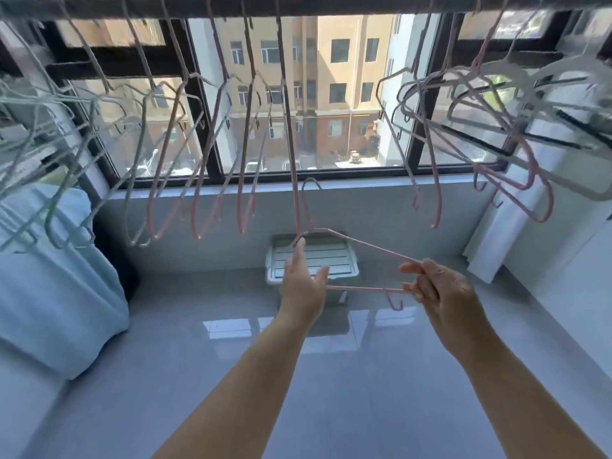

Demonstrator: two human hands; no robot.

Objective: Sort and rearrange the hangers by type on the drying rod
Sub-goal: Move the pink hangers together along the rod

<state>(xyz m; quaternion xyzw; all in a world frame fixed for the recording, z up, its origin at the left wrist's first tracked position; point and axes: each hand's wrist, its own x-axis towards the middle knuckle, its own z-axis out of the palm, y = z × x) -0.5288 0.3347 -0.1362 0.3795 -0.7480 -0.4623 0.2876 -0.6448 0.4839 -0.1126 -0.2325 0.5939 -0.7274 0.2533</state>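
Below the drying rod (331,6), at mid-frame and clear of it, one pink wire hanger (371,245) is held roughly flat between both hands, its hook (311,184) pointing up towards the window and caught on nothing. Right hand (440,286): fingers curled and pinching the hanger's outer corner, where the sloping arm meets the lower bar. Left hand (303,283): fingers extended, index tip touching the shoulder near the neck, thumb beside the lower bar; this reads as a steadying touch, not a closed grip. Rod condition: pale wire hangers (140,144) crowd the left end, though blur prevents a count. A run of pink hangers (243,180) occupies the centre, with at least one pale one among them. At the right end, pink (543,200), white (579,190) and dark (563,142) hangers hang tangled together at varied angles. Assessment: sorting appears partly done, as the left and centre show some grouping by colour, while the right cluster is unsorted and represents most of the work left. The held hanger has yet to be rehung, and the central pink run is judged its likely place. On the tiled floor (331,376) under the sill stands a lidded plastic storage box (347,260), with a light blue cloth (49,276) at left.
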